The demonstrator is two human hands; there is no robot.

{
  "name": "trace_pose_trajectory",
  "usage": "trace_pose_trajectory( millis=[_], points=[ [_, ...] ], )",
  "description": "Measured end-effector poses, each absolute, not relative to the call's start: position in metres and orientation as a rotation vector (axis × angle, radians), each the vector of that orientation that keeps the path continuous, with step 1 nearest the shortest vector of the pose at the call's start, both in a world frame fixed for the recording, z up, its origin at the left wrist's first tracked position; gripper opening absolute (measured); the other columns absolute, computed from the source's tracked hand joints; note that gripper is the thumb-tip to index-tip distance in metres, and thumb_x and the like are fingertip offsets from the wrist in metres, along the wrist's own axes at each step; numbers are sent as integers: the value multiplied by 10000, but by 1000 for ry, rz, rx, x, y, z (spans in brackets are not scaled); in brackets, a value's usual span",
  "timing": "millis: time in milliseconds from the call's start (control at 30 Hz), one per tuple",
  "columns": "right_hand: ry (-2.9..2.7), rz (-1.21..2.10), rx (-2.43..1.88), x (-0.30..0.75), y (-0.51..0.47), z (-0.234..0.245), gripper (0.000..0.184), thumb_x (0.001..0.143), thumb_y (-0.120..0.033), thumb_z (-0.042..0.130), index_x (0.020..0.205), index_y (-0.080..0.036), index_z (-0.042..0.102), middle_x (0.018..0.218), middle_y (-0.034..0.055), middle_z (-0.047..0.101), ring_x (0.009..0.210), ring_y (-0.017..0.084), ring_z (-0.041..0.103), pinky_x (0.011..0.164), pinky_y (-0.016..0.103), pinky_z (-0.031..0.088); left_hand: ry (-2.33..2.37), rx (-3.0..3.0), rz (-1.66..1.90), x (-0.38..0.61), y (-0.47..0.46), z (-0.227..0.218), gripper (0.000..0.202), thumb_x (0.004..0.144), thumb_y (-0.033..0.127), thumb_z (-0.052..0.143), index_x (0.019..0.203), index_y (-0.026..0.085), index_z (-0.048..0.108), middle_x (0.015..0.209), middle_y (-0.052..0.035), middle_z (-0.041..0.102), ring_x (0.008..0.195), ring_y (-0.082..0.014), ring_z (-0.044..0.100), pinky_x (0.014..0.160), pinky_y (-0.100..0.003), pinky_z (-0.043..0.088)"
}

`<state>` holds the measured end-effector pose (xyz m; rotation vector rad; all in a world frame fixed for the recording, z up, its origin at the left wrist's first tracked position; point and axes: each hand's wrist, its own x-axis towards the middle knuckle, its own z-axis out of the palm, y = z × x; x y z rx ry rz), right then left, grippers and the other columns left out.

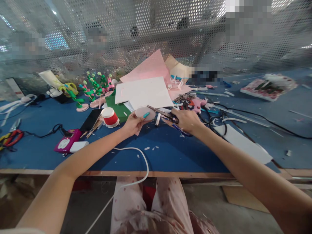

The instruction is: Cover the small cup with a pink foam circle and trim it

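Observation:
Between the thumb and fingers of my left hand (135, 123) is a round white disc (144, 112), its edge turned toward the right. My right hand (186, 121) is closed round the handles of a pair of scissors (168, 114). The scissor blades reach left to the disc's upper edge; whether they touch it I cannot tell. Behind the disc lies a white sheet (146, 92), resting partly on pink sheets (148, 68). A red and white paper cup (110, 117) stands left of my left hand. Just below the blades sits a small white and black marker-like stick (158, 120).
Green and pink paper plants (94, 86) stand at the back left. A purple device (68, 140) and a dark phone (91, 119) lie on the left. A glue gun (198, 104), scraps and black cable crowd the right. A white cord (143, 156) hangs over the front edge.

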<state>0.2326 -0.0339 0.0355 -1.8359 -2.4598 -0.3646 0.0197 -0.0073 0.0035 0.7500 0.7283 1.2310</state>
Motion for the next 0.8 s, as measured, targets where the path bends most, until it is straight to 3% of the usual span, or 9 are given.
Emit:
trace_pose_trajectory(
  millis=[433, 633, 800],
  points=[
    [-2468, -290, -1811, 236, -32, 40, 508, 862, -584, 279, 958, -183, 575, 855, 120, 701, 755, 246, 632, 526, 258, 217, 778, 743, 1245, 20, -7, 5, 307, 560, -25, 719, 795, 151, 633, 767, -6, 683, 939, -253, 663, 898, -482, 529],
    [-2463, -269, -1774, 237, -31, 38, 514, 859, -586, 272, 917, -183, 586, 826, 116, 702, 739, 241, 635, 526, 254, 213, 769, 747, 1242, 20, -6, 4, 277, 576, -21, 705, 782, 149, 631, 738, 3, 682, 832, -208, 680, 860, -433, 557],
    [-2470, -261, -1809, 235, -33, 38, 499, 863, -572, 287, 943, -178, 582, 857, 120, 704, 760, 243, 640, 531, 256, 229, 773, 758, 1239, 19, -6, 3, 281, 571, 2, 726, 791, 152, 635, 753, -5, 687, 901, -227, 673, 875, -428, 550]
  ],
)
